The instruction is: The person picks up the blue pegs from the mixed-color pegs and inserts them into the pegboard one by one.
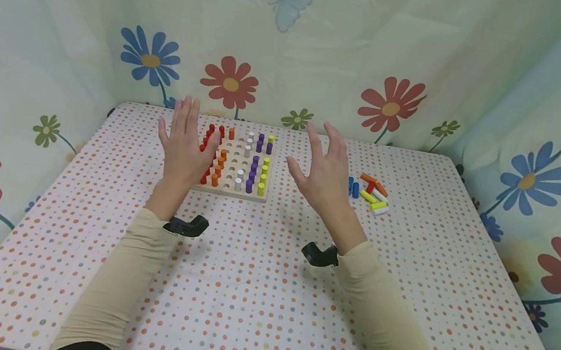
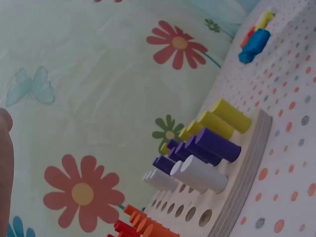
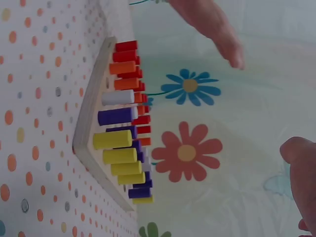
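A wooden pegboard (image 1: 229, 193) lies on the table, with columns of red, orange, white, purple and yellow pegs and some bare holes. My left hand (image 1: 184, 146) is raised over its left side, hiding part of the red column. Its fingers are straight and it holds nothing. To the right of the board my right hand (image 1: 325, 172) hovers, fingers spread and relaxed, nothing in it. Close beyond that hand lies a loose pile of pegs: blue pegs (image 1: 355, 189), orange, red, white and yellow pegs (image 1: 366, 196). In the left wrist view, white pegs (image 2: 205, 174) stand beside uncovered holes.
The table (image 1: 252, 302) wears a dotted cloth. A flowered curtain (image 1: 331, 44) rises behind it and along both sides. Black wrist cameras (image 1: 320, 255) sit on both wrists, at the ends of beige sleeves.
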`<state>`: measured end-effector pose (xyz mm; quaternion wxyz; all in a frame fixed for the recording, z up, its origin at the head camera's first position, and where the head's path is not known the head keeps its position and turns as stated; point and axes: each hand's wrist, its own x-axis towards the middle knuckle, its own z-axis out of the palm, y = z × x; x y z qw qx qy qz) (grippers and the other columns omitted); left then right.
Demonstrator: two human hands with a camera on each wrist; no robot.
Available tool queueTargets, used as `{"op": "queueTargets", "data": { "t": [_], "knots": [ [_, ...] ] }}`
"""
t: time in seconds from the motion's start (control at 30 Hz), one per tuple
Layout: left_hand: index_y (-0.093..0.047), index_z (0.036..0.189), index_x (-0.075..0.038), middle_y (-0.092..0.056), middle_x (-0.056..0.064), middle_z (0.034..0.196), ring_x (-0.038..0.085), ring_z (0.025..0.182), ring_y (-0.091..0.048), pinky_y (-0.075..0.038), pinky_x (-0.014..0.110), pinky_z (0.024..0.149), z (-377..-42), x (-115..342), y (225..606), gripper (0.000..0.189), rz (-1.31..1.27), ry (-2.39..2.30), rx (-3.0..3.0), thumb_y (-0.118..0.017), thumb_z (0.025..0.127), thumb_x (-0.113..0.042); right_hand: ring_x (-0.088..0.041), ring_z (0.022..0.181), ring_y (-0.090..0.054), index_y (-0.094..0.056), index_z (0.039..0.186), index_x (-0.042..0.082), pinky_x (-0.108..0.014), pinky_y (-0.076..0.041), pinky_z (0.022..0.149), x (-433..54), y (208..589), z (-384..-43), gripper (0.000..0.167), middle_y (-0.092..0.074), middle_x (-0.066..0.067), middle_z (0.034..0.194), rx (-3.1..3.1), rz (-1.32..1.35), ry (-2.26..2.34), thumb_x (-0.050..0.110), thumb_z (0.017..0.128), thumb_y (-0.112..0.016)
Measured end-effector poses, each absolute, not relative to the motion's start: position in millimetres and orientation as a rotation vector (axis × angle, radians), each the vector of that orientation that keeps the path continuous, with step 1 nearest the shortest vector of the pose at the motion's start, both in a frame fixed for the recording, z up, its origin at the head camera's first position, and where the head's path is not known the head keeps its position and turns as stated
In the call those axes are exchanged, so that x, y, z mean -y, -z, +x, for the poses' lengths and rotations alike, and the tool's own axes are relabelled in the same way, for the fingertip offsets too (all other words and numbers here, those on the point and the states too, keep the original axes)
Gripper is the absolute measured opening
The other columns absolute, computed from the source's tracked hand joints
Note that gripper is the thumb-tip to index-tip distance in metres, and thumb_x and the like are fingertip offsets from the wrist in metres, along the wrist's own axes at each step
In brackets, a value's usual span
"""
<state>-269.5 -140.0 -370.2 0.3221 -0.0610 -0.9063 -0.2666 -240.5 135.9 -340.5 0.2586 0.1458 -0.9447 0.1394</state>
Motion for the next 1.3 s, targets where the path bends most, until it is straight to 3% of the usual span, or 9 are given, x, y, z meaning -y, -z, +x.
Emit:
{"op": "queueTargets", "data": {
  "t": [0.43, 0.6, 0.8, 0.97, 1.2, 1.3],
  "knots": [
    [-0.017, 0.152, -0.009, -0.022, 0.013, 0.157, 0.03, 0.145, -0.02, -0.009, 0.057, 0.117, -286, 177, 405, 0.076, 0.02, 0.921, 2.434, -0.04, 0.094, -0.052, -0.032, 0.142, -0.019, -0.018, 0.153, 0.024, -0.05, -0.025, 0.116, -142, 351, -240, 0.076, -0.017, -0.015, 0.154, 2.646, 0.278, -0.445, 0.047, 0.091, -0.057],
    [-0.007, 0.154, -0.015, -0.016, 0.011, 0.159, 0.032, 0.146, -0.018, -0.016, 0.055, 0.117, -286, 193, 426, 0.079, 0.084, 1.166, 2.524, -0.042, 0.094, -0.053, -0.032, 0.142, -0.018, -0.02, 0.152, 0.022, -0.052, -0.026, 0.115, -146, 356, -245, 0.072, -0.016, -0.015, 0.154, 2.725, 0.197, -0.478, 0.045, 0.093, -0.055],
    [0.001, 0.154, -0.021, -0.013, 0.004, 0.161, 0.028, 0.148, -0.012, -0.012, 0.053, 0.119, -287, 205, 447, 0.084, 0.01, 1.398, 2.612, -0.047, 0.094, -0.053, -0.034, 0.141, -0.022, -0.024, 0.151, 0.022, -0.054, -0.032, 0.111, -157, 361, -252, 0.069, -0.021, -0.016, 0.153, 2.753, 0.119, -0.545, 0.041, 0.093, -0.057],
    [0.004, 0.154, -0.025, -0.013, 0.0, 0.161, 0.03, 0.148, -0.011, -0.011, 0.058, 0.117, -290, 211, 449, 0.08, -0.086, 1.493, 2.741, -0.043, 0.096, -0.053, -0.035, 0.136, -0.031, -0.032, 0.148, 0.016, -0.053, -0.036, 0.108, -168, 373, -262, 0.064, -0.032, -0.018, 0.147, 2.823, 0.052, -0.611, 0.038, 0.093, -0.057],
    [0.004, 0.154, -0.025, -0.004, -0.005, 0.162, 0.033, 0.146, 0.015, 0.007, 0.064, 0.114, -294, 219, 443, 0.085, -0.192, 1.515, 2.885, -0.044, 0.092, -0.06, -0.038, 0.134, -0.033, -0.035, 0.146, 0.009, -0.053, -0.036, 0.108, -188, 388, -275, 0.059, -0.037, -0.021, 0.144, 2.926, -0.078, -0.654, 0.036, 0.096, -0.052],
    [0.007, 0.153, -0.028, 0.002, -0.006, 0.161, 0.038, 0.143, 0.022, 0.008, 0.069, 0.11, -293, 222, 442, 0.089, -0.183, 1.455, 2.989, -0.047, 0.09, -0.061, -0.04, 0.132, -0.036, -0.04, 0.144, 0.006, -0.054, -0.037, 0.107, -196, 391, -277, 0.056, -0.04, -0.023, 0.141, 2.938, -0.072, -0.64, 0.034, 0.097, -0.051]
  ]
}}
